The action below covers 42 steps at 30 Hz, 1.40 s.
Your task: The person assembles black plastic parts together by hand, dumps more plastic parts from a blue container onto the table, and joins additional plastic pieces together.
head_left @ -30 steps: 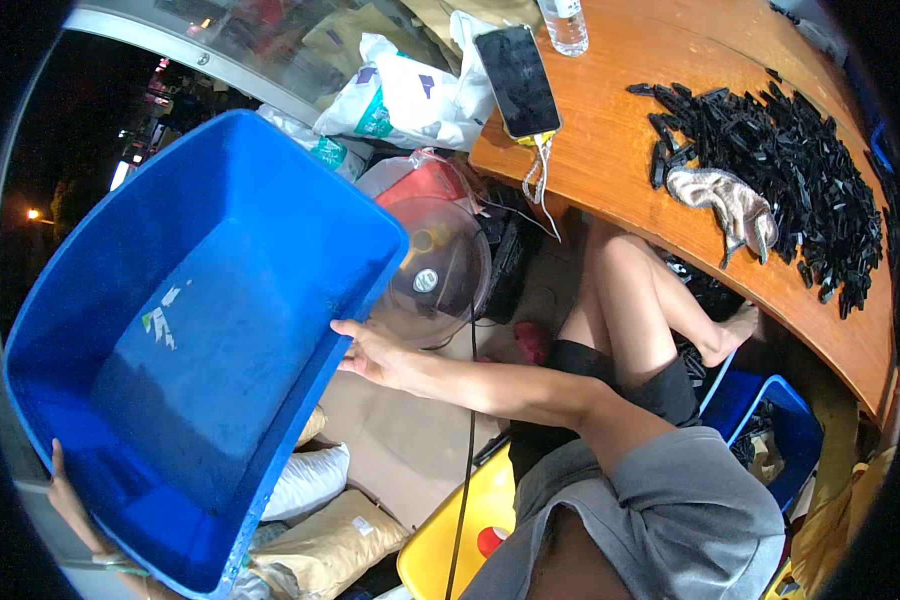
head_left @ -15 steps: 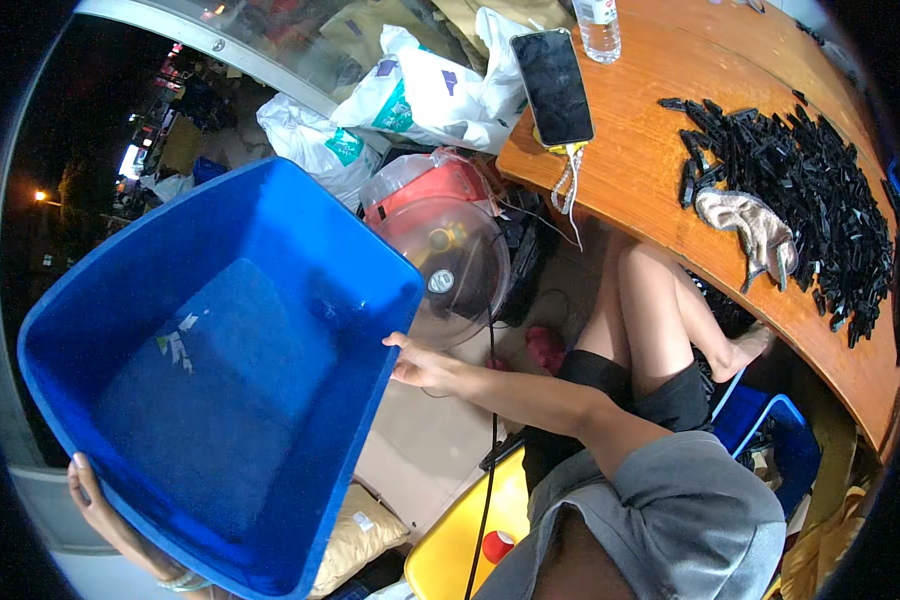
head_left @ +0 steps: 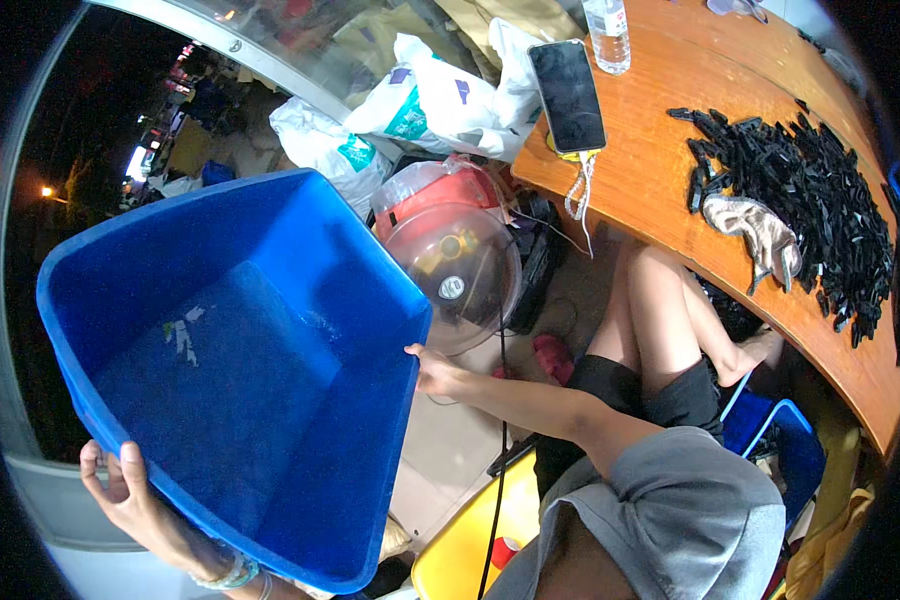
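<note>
The blue tub [head_left: 250, 420] fills the left of the frame. The right hand [head_left: 434, 371] grips its right rim; the left hand [head_left: 135, 505] curls at its lower-left edge, its hold hard to judge. Supporting both sides evenly should steady it.

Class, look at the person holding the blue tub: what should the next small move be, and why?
Perhaps settle the left grip more fully around the edge of the blue tub: its fingers look loosely bent beside a corner, while the right grip holds another side and the tub is tilted.
</note>
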### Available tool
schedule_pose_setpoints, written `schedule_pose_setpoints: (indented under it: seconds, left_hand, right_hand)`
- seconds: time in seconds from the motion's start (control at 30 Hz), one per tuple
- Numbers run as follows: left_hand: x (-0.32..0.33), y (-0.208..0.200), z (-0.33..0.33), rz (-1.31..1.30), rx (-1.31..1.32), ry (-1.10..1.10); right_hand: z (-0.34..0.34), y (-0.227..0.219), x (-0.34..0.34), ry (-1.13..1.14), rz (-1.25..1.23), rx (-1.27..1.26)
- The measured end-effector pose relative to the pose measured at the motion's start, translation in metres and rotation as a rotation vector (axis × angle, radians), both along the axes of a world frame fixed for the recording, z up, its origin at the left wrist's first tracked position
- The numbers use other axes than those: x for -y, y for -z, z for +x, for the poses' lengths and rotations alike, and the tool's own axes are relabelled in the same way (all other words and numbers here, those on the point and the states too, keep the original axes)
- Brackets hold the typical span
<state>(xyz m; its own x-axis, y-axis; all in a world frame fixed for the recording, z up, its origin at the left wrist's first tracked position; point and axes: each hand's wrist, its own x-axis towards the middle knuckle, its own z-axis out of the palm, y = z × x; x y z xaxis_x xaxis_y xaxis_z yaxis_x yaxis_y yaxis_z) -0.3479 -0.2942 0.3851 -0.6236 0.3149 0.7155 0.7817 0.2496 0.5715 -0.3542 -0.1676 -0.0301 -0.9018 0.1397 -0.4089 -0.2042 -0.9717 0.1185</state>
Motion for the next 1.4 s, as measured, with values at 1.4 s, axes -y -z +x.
schedule_pose_setpoints:
  seconds: [1.4]
  left_hand:
    - [-0.006, 0.056, 0.118, -0.301, -0.614, 0.043]
  right_hand:
    - [-0.032, 0.034, 0.022, -0.010, 0.021, 0.109]
